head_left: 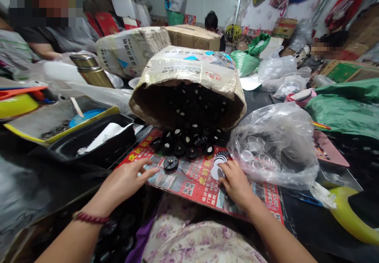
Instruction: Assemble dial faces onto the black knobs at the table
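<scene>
My left hand [132, 180] is open, its fingers stretched toward a black round part [171, 164] with a small metal centre, without touching it. That part lies on a red printed sheet [189, 188]. My right hand [237, 182] has its thumb and fingertips closed at the edge of a white disc [217, 171], the front one of a fanned row. Behind both hands, several black round parts [179, 149] spill from the mouth of a tipped, worn carton [189, 64]. Some of them carry a pale patch on top.
Clear rings fill a plastic bag [275, 144] on the right, near a yellow tape roll [352, 215]. A black tray [91, 140] and a tray of small metal pieces [59, 125] stand left. Beyond are a gold flask [90, 69] and other people.
</scene>
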